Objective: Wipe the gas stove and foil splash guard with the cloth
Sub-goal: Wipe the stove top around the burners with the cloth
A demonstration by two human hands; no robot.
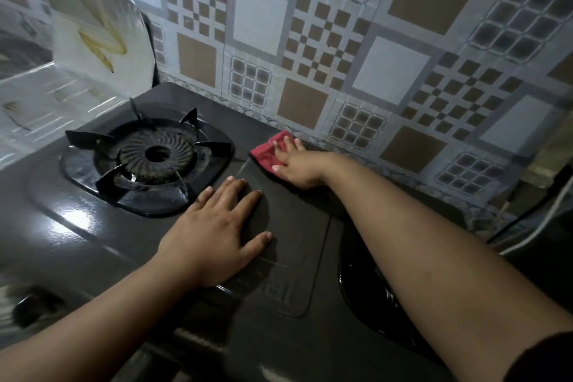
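Two bare hands work on a black gas stove (77,226) set against a wall of patterned tiles (341,40). The right hand (299,166) reaches to the stove's far edge, where the top meets the wall, and presses flat on a red cloth (266,150); its fingers lie spread over the cloth, pinning it down rather than gripping it, and the palm hides most of the fabric, so only one corner and one edge show. The left hand (214,231) rests palm-down with fingers apart on the flat centre panel between the burners, holding nothing. The left burner (156,155) sits inside its black pan support (148,164) and is fully visible. The right burner (372,298) is almost wholly covered by the right forearm; only a glossy dark arc shows. An embossed mark on the centre panel is too blurred to read. The foil splash guard (93,49) stands at the stove's far left, smeared by motion blur, with yellowish streaks on its panel. A dark knob-like shape at lower left is too blurred to identify.
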